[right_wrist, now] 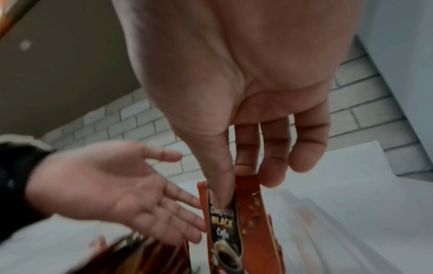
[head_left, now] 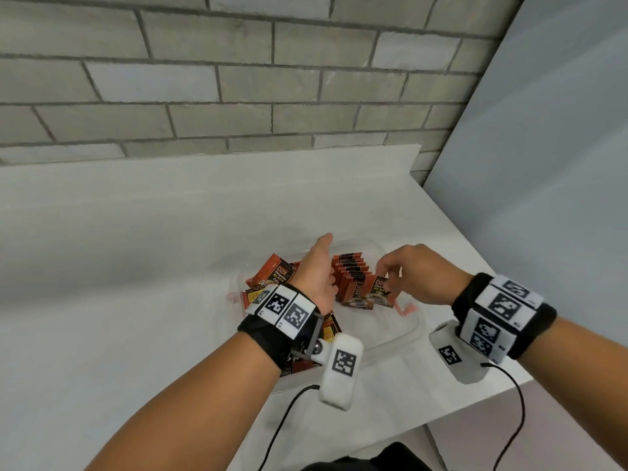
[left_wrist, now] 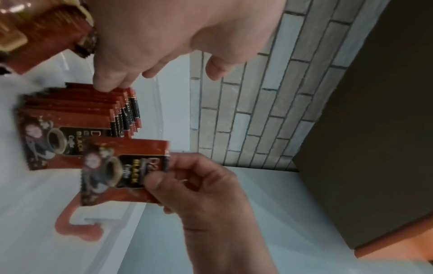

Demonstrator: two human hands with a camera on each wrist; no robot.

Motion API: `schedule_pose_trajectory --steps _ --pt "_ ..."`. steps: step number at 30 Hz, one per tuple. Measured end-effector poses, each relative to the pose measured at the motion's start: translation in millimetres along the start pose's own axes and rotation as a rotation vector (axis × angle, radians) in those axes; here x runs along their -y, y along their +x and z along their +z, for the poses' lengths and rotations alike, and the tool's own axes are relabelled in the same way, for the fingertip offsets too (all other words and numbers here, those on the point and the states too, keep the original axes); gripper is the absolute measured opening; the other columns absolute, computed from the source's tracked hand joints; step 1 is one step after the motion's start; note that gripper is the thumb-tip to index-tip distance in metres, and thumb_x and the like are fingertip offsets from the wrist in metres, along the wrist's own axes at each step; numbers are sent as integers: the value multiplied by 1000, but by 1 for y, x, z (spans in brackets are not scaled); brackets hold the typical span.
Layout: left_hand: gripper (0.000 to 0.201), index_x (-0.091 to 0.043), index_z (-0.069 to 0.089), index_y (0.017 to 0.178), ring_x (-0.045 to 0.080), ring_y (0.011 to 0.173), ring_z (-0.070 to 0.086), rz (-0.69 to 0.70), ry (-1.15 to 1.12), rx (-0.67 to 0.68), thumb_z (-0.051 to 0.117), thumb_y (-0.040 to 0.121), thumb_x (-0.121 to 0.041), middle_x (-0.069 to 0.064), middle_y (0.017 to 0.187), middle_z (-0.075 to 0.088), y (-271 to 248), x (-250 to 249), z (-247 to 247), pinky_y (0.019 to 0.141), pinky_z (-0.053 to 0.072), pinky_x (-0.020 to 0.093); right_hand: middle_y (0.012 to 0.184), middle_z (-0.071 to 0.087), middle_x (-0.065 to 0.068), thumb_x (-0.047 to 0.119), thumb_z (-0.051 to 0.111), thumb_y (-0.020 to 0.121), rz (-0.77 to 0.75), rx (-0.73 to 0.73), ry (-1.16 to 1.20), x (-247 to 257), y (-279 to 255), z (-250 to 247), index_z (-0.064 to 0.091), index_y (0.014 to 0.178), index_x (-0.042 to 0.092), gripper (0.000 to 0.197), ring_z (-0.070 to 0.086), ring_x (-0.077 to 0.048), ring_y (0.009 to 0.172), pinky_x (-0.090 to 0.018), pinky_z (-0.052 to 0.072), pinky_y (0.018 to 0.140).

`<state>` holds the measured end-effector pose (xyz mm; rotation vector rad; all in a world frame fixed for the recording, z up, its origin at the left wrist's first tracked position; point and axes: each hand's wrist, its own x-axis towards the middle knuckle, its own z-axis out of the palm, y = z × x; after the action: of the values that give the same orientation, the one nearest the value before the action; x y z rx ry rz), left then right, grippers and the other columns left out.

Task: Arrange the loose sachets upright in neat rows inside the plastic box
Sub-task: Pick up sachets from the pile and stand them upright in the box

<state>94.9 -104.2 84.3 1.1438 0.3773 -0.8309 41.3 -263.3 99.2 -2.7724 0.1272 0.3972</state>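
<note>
A clear plastic box (head_left: 404, 339) sits on the white counter. Inside it a row of upright red coffee sachets (head_left: 350, 268) (left_wrist: 77, 111) stands near the middle. My left hand (head_left: 317, 263) (right_wrist: 117, 185) is flat and open, its fingertips (left_wrist: 105, 85) against the left side of the row. My right hand (head_left: 387, 271) (left_wrist: 199, 185) pinches one sachet (head_left: 380, 292) (left_wrist: 117, 172) (right_wrist: 225, 231) by its top, upright, just right of the row's front. Loose sachets (head_left: 275, 273) lie at the box's left, more under my left wrist.
Red clips (head_left: 407, 309) (left_wrist: 77, 228) hang on the box's sides. A grey brick wall (head_left: 238, 79) backs the counter. The counter's edge (head_left: 492, 396) runs close on the right, beside a pale panel (head_left: 543, 164). Cables hang from my wrist cameras.
</note>
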Motion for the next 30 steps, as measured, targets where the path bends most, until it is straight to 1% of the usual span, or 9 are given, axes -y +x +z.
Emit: schedule_pose_trajectory --steps 2,4,5,6,10,12,15,23,30 --pt "59 -8 37 141 31 129 43 -47 -34 7 48 96 -45 20 141 43 -1 -1 3 109 35 43 78 62 5 12 66 84 18 50 -121 4 8 8 64 87 21 9 59 -14 75 -18 40 61" --pt "39 -3 51 107 29 94 58 -73 -56 23 44 100 -41 18 103 58 -1 -3 6 88 46 40 75 58 5 12 63 81 27 69 -220 6 16 14 58 79 21 11 58 -18 75 -21 38 56" --pt "38 -3 51 92 27 79 56 -95 -63 20 42 101 -39 15 87 56 -1 -3 7 81 46 39 76 57 4 12 63 81 31 77 -268 8 19 16 57 78 22 11 57 -19 76 -21 37 55" --pt "40 -4 48 83 26 73 54 -118 -65 17 41 101 -38 14 80 54 0 -3 8 81 45 39 79 58 2 13 63 81 36 86 -302 9 22 18 55 77 22 12 58 -20 77 -23 37 56" --pt "40 -4 46 80 28 74 55 -159 -93 30 43 100 -39 15 81 55 0 -4 8 93 43 45 84 57 -3 12 61 83 59 118 -396 14 30 22 52 77 20 13 59 -24 79 -27 41 60" --pt "41 -3 46 80 28 74 55 -165 -93 25 43 100 -39 15 81 55 4 -4 7 94 43 46 82 54 -3 12 59 84 61 129 -450 17 31 23 57 83 15 4 55 -22 73 -27 40 59" --pt "41 -4 45 80 28 74 55 -171 -88 23 43 101 -39 13 81 54 7 -3 7 95 43 47 82 53 -3 10 57 84 50 147 -505 21 33 22 62 95 9 12 53 -22 72 -26 39 58" --pt "41 -4 44 76 26 69 51 -186 -75 27 42 101 -36 11 77 50 8 -1 8 82 37 44 84 42 -3 13 55 89 39 148 -580 31 35 23 58 106 9 17 45 -21 72 -29 37 63" --pt "38 -6 44 77 27 71 53 -182 -91 28 44 100 -36 13 77 53 13 3 7 83 39 46 103 59 -9 19 60 88 32 145 -583 30 37 24 58 107 9 22 46 -21 73 -29 39 63"
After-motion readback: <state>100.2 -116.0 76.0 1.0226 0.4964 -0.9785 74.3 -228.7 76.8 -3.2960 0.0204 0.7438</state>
